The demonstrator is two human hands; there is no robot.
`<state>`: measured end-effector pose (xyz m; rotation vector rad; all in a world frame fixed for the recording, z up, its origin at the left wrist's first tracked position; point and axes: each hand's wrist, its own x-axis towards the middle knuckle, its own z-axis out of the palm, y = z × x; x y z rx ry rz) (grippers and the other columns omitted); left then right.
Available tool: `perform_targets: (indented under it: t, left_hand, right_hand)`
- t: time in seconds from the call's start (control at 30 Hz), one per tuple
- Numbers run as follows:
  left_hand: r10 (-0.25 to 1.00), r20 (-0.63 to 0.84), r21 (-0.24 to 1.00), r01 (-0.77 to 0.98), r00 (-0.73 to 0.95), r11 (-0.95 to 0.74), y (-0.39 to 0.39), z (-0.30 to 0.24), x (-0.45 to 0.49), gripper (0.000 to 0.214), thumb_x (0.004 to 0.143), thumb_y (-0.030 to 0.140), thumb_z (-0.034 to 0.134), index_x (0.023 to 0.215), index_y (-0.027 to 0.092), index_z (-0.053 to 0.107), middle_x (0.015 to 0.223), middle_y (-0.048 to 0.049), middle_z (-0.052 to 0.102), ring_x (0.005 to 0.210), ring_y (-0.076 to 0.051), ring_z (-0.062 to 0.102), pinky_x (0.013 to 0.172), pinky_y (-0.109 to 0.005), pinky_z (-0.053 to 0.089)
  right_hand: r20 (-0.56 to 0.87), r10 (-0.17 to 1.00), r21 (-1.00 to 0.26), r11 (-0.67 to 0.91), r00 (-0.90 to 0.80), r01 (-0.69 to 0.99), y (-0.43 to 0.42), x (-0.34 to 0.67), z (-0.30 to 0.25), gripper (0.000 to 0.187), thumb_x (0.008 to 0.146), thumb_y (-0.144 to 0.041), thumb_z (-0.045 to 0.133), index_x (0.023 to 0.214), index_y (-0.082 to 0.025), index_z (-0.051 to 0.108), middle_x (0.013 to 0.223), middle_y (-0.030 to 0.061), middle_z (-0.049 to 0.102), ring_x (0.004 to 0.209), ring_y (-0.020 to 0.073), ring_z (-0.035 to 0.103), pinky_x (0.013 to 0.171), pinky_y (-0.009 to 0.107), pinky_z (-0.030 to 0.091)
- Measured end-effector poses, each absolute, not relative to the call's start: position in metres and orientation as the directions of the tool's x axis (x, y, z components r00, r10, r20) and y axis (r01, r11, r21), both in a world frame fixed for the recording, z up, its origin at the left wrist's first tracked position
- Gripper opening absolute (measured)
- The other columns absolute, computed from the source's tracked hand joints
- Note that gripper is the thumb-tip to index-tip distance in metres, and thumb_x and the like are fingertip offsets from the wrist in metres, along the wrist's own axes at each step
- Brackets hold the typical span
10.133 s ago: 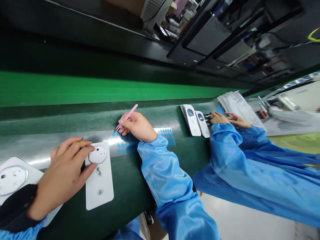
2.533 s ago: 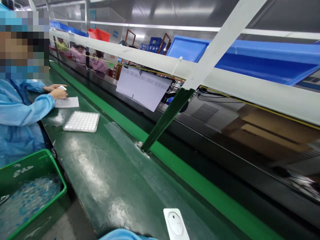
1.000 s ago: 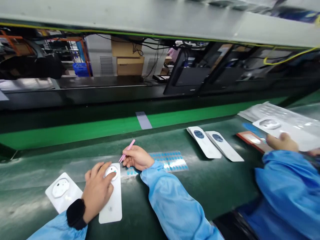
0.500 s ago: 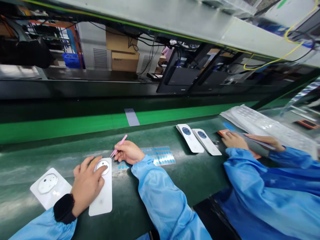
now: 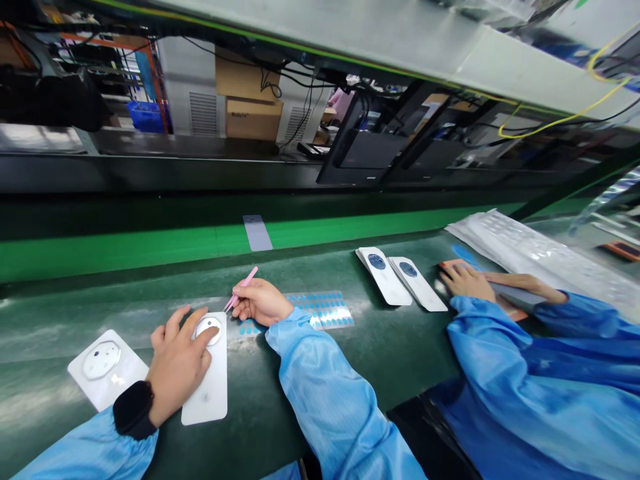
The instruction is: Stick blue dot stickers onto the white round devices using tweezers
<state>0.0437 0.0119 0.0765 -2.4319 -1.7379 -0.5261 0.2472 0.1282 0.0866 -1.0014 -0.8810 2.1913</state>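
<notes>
My left hand [image 5: 179,365] lies with fingers spread on a white phone back cover [image 5: 207,393]. Its thumb rests on the round camera area near the cover's top. Pink tweezers [image 5: 246,281] are gripped in my right hand [image 5: 263,301], their tips down at the cover's top right corner. Whether the tips hold anything is too small to make out. Left of my left hand lies a second white cover [image 5: 125,380] with a round camera area, its lower right part hidden by my wrist. A clear sheet of blue round stickers [image 5: 327,308] lies partly under my right forearm.
White covers with dark round camera areas [image 5: 395,287] lie in two stacks to the right. Beyond them, a co-worker's hands [image 5: 470,281] work over a flat grey piece. Plastic packaging [image 5: 530,250] lies behind. A grey panel [image 5: 257,233] sits on the green strip ahead.
My hands, the cover and the tweezers keep nearly the same positions while the view shifts slightly. The co-worker's farther hand has moved left, closer to the other.
</notes>
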Motion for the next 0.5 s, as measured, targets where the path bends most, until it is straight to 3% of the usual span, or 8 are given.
perform_targets:
  t: [0.37,0.5]
  left_hand:
    - [0.927,0.236,0.195,0.92,0.293,-0.34,0.014,0.075,0.056,0.041,0.079,0.01,0.062,0.111,0.031,0.077,0.142,-0.0089,0.07,0.139,-0.04,0.047,0.094,-0.055,0.044]
    - [0.94,0.212,0.199,0.93,0.267,-0.309,0.009,0.073,0.062,0.032,0.085,0.018,0.065,0.113,0.029,0.076,0.143,-0.0108,0.069,0.143,-0.04,0.046,0.096,-0.055,0.045]
  right_hand:
    - [-0.414,0.739,-0.768,-0.597,-0.531,-0.231,0.126,0.258,0.089,0.022,0.084,-0.022,0.083,0.071,-0.014,0.067,0.06,0.005,0.072,0.049,0.0134,0.069,0.043,0.016,0.053]
    - [-0.389,0.733,-0.783,-0.582,-0.558,-0.219,0.129,0.265,0.086,0.026,0.079,-0.025,0.089,0.071,-0.015,0.067,0.057,0.0045,0.07,0.047,0.0131,0.068,0.043,0.015,0.053]
